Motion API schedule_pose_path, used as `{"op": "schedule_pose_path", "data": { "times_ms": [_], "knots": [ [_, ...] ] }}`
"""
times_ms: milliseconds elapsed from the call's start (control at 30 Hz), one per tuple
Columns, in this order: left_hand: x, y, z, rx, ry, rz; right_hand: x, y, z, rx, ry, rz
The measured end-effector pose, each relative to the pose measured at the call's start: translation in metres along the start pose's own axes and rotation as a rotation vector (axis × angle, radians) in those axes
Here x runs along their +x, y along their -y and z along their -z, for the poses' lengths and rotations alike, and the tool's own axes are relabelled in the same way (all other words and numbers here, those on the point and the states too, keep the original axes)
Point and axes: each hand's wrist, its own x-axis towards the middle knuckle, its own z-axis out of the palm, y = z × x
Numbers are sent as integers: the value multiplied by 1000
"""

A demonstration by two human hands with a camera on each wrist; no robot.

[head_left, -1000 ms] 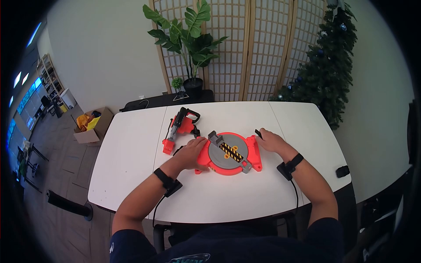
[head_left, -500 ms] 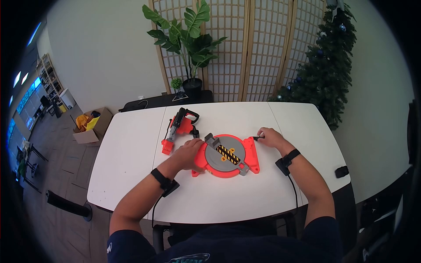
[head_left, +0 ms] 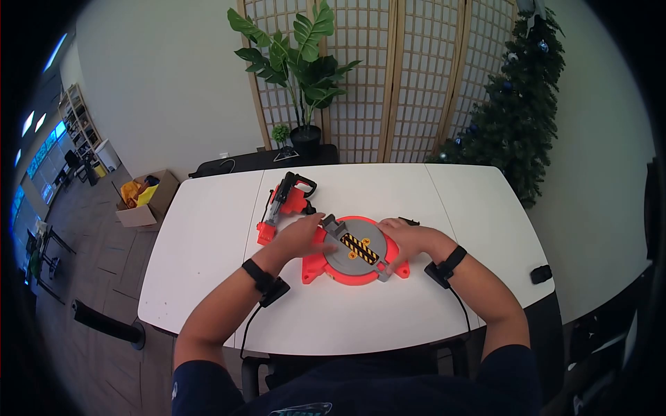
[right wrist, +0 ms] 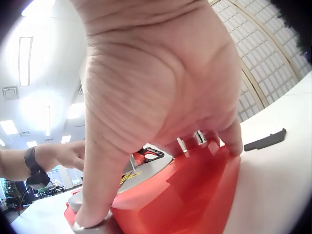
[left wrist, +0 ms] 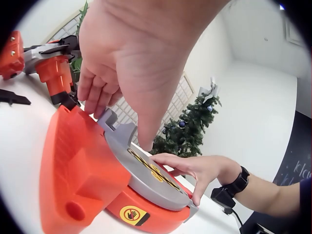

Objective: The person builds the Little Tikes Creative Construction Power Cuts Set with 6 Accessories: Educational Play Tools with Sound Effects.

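A red toy saw base [head_left: 316,269] with a grey turntable [head_left: 355,229] and a black-and-yellow striped strip lies on the white table. My right hand [head_left: 411,241] spans the base's right side, its thumb on the grey tab [head_left: 383,275] at the front and its fingers on the red far part. At the left side, my left hand [head_left: 300,237] hovers with thumb extended over the turntable and fingers right at the grey bracket [left wrist: 119,127]. A thin black piece [right wrist: 265,140] lies on the table beyond my right fingers.
A red, grey and black toy saw head [head_left: 288,200] lies behind my left hand. Another black piece [left wrist: 13,98] rests on the table at the left. A small black object [head_left: 541,273] sits near the table's right edge.
My right hand has let go of the black piece, leaving it on the table, and moved left onto the base. The left hand has lifted from the base's left side toward the bracket.
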Motion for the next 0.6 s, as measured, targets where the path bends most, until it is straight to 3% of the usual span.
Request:
{"op": "schedule_pose_path", "data": {
  "times_ms": [67,267,600],
  "knots": [
    [3,-9,-1,44,-97,38,-1,2,1,-7,30,19],
    [15,-22,4,88,-65,151,-2,4,4,-37,45,40],
    [28,-13,0,-36,-64,48,0,11,-1,-86,8,39]
  ]
}}
